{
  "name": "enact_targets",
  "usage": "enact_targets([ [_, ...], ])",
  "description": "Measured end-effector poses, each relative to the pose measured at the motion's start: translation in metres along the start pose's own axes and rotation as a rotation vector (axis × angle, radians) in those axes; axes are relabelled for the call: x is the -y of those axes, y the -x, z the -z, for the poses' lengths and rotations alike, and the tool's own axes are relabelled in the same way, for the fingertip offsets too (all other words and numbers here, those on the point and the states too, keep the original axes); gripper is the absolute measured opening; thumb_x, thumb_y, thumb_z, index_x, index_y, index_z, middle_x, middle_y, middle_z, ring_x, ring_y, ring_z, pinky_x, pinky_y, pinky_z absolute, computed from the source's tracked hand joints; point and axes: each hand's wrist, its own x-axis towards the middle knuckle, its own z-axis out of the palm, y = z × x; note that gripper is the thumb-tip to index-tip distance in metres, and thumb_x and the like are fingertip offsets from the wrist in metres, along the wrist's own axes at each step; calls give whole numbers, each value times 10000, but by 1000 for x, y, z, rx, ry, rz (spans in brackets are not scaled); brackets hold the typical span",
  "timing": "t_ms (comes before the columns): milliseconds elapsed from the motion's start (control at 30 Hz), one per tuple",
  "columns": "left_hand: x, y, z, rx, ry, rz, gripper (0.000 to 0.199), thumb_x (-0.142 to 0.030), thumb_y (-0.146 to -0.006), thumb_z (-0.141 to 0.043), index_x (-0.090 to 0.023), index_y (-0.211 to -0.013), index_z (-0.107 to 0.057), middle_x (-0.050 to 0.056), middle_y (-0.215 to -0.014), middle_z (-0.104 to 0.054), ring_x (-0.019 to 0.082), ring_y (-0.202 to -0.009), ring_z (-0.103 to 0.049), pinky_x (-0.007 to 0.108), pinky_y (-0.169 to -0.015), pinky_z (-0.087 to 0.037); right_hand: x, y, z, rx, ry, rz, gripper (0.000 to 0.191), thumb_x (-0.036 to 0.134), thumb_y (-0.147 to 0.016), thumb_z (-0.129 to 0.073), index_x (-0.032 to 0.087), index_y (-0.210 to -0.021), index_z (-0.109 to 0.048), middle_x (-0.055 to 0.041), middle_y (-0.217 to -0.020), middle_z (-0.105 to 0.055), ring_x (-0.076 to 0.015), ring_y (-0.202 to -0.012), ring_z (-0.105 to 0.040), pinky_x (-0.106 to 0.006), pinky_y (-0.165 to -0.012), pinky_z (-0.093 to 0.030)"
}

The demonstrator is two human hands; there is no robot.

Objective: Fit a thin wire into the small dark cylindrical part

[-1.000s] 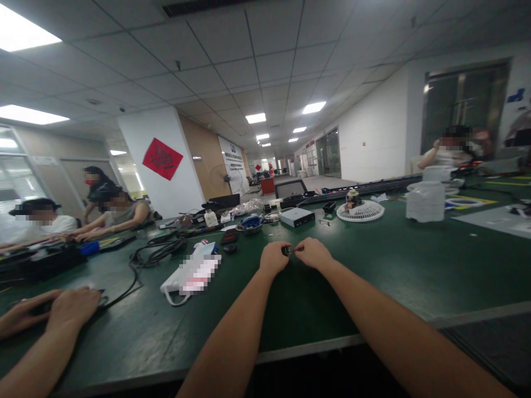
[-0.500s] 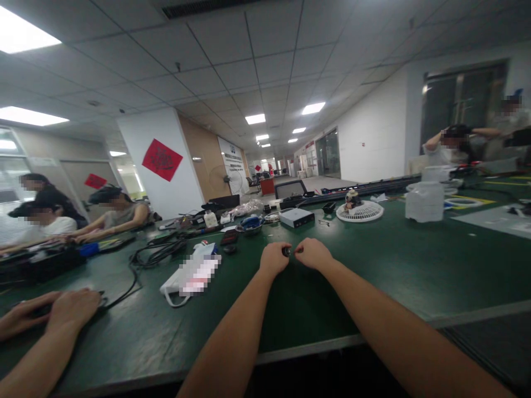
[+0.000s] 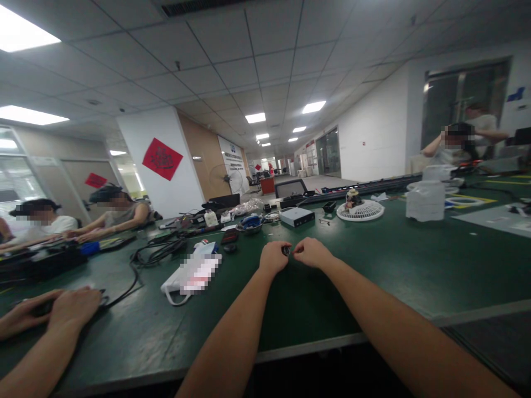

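Observation:
Above the green table, my left hand is closed around a small dark object, which shows at its fingertips. My right hand is just to the right, its fingers pinched together close to that object. Whatever the right fingers hold, if anything, is too small to make out. Beyond the hands sits a grey box, with a round white fan grille to its right. A white bag with a strap lies to the left.
At the left edge, another person's hands hold something with a black cable. A dark mouse-like object lies near the bag. A translucent white container stands at the right. More people sit at the far left and right.
My right hand has shifted very slightly left, toward the small dark object. In the background, a person standing at the left is gone from view and one at the far right has moved.

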Motion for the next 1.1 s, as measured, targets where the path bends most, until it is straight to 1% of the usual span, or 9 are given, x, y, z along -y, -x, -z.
enact_targets([
  [200,-1,-2,1,-15,0,-2,390,-180,-796,-597,-277,-1146,-739,47,-1077,-761,208,-1012,-683,288,-938,-484,0,0,-1,-45,10,-21,282,333,-837,-595,297,-1036,-791,-39,-1008,-773,-211,-934,-704,-256,-787,-489],
  [367,-4,0,0,-7,-4,-11,388,-175,-768,-622,-278,-1118,-752,40,-1062,-766,211,-1012,-686,284,-937,-487,-1,2,0,-32,40,-56,233,284,-787,-634,270,-935,-813,-77,-963,-781,-265,-911,-715,-306,-763,-503],
  [467,-2,1,1,-6,-9,-6,386,-176,-761,-631,-277,-1113,-753,40,-1074,-763,212,-1016,-683,288,-948,-483,1,2,2,8,21,-3,191,271,-773,-658,278,-878,-817,-41,-914,-787,-227,-903,-717,-257,-769,-499],
  [567,-2,0,2,-8,-8,3,391,-177,-771,-619,-280,-1126,-746,40,-1079,-761,208,-1015,-681,286,-951,-479,4,2,3,16,-2,20,213,298,-813,-633,292,-933,-810,-11,-932,-786,-186,-913,-713,-214,-773,-495],
  [667,-4,-1,2,-10,-5,13,409,-180,-790,-596,-281,-1162,-731,43,-1094,-756,203,-1021,-678,280,-949,-476,3,2,2,-29,18,-41,272,304,-841,-594,278,-1024,-793,-47,-1017,-775,-220,-964,-706,-264,-805,-504],
  [767,-6,0,2,0,-6,20,410,-181,-768,-615,-275,-1147,-740,46,-1079,-760,206,-1014,-680,274,-935,-480,2,2,3,-37,46,-93,250,295,-801,-626,271,-974,-805,-78,-1007,-774,-266,-951,-709,-315,-792,-514],
  [933,-7,2,5,13,-9,31,375,-203,-767,-631,-274,-1114,-753,46,-1066,-762,212,-1008,-682,275,-923,-483,3,3,5,24,17,-31,169,285,-766,-672,286,-858,-813,-22,-885,-784,-204,-886,-718,-233,-742,-497],
  [1000,-7,2,6,12,-7,36,378,-198,-777,-622,-270,-1125,-749,51,-1068,-761,214,-1013,-680,279,-932,-481,4,3,5,22,2,-13,195,305,-806,-646,293,-910,-810,-9,-914,-785,-179,-898,-714,-210,-746,-490],
  [1100,-9,2,7,10,0,36,391,-181,-794,-602,-275,-1148,-739,49,-1089,-757,211,-1028,-676,284,-950,-475,4,3,5,-21,24,-51,258,316,-846,-599,267,-1002,-799,-52,-995,-779,-213,-945,-709,-252,-773,-495],
])
